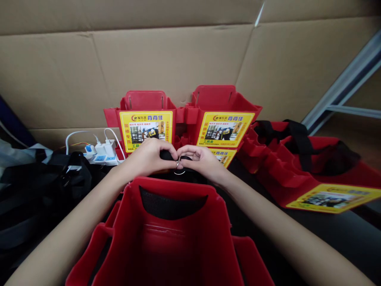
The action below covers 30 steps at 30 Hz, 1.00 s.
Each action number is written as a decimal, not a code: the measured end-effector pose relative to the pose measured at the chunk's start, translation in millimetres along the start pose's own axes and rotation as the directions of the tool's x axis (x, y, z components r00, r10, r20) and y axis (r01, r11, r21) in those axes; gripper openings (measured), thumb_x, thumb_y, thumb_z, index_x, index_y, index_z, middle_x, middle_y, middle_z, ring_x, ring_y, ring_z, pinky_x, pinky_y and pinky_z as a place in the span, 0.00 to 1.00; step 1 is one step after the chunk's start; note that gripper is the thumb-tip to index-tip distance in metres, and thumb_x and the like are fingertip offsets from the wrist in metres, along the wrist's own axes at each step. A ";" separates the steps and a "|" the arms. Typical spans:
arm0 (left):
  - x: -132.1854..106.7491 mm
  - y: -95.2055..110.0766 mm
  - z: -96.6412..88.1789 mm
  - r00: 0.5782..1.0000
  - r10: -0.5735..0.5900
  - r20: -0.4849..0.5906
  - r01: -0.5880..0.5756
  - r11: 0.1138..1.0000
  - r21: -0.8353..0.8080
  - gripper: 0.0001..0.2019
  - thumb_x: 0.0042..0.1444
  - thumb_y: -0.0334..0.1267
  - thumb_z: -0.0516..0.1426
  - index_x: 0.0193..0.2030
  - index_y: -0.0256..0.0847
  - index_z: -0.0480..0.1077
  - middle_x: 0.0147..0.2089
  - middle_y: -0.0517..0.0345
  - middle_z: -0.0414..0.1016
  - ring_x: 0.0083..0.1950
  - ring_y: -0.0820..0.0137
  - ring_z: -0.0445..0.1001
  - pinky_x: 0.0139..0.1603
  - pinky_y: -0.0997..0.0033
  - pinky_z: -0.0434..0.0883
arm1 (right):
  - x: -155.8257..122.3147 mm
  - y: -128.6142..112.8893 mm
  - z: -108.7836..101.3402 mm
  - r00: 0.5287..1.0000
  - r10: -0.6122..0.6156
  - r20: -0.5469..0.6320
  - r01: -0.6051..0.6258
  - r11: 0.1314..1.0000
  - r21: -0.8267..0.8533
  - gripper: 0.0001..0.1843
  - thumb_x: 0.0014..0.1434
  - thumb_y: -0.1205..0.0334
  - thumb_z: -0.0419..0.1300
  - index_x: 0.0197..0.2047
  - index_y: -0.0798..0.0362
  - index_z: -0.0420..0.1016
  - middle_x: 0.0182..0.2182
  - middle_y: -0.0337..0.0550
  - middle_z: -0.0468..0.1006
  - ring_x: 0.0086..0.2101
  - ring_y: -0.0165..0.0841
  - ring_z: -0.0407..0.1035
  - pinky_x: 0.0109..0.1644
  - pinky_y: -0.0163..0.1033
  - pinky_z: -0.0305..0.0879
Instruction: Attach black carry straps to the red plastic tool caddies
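Observation:
Just beyond the rim of a red plastic tool box (175, 190), my two hands meet at a thin metal ring (179, 172). My left hand (149, 157) is closed, thumb and forefinger pinching at the ring. From the other side my right hand (205, 162) pinches there too, its fingertips almost touching the left ones. Black material shows in the gaps between thumb and fingers of both hands; how it joins the ring is hidden. A black strap (172, 204) is threaded through slots in the box's far wall. The box's open inside faces me.
Behind my hands stand more red tool boxes (145, 99) with yellow labels, against a cardboard wall (172, 59). Strapped red boxes (279, 171) lie at right, near a metal frame (342, 83). At left are a power strip (102, 159) with chargers and a heap of black straps (44, 186).

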State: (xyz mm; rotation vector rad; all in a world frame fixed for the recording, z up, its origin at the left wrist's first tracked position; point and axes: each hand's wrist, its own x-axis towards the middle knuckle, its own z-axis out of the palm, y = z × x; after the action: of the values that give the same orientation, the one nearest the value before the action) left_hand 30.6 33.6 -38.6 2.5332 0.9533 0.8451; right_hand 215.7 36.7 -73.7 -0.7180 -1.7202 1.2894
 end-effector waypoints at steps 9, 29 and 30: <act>0.0 1.2 -2.2 0.973 -0.230 0.020 0.230 0.959 -0.167 0.08 0.44 0.39 0.61 0.28 0.36 0.75 0.25 0.61 0.75 0.28 0.74 0.69 0.30 0.76 0.63 | -5.7 -6.4 2.7 0.984 -0.139 0.112 0.157 0.972 -0.172 0.11 0.55 0.59 0.58 0.41 0.53 0.64 0.38 0.40 0.71 0.42 0.29 0.67 0.48 0.38 0.62; -2.7 -2.6 -25.8 0.901 -0.415 0.124 0.432 0.839 -0.332 0.05 0.44 0.36 0.56 0.24 0.37 0.64 0.19 0.65 0.61 0.22 0.77 0.60 0.23 0.77 0.55 | -6.5 -11.3 -11.3 0.961 -0.266 0.079 0.272 0.849 -0.452 0.14 0.52 0.64 0.60 0.40 0.51 0.60 0.37 0.39 0.66 0.37 0.28 0.66 0.43 0.36 0.62; -4.4 -3.5 -30.9 0.887 -0.437 0.148 0.461 0.836 -0.297 0.05 0.45 0.36 0.55 0.24 0.37 0.64 0.20 0.64 0.63 0.23 0.77 0.61 0.24 0.77 0.56 | -6.5 -12.2 -12.9 0.958 -0.276 0.077 0.279 0.835 -0.475 0.14 0.52 0.64 0.60 0.40 0.52 0.60 0.37 0.39 0.66 0.37 0.29 0.65 0.44 0.36 0.62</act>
State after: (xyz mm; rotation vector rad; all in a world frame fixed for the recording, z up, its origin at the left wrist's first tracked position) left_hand 7.0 35.4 -17.9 1.9310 1.2079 0.6874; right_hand 230.7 33.6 -62.5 -0.7036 -2.0897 0.6613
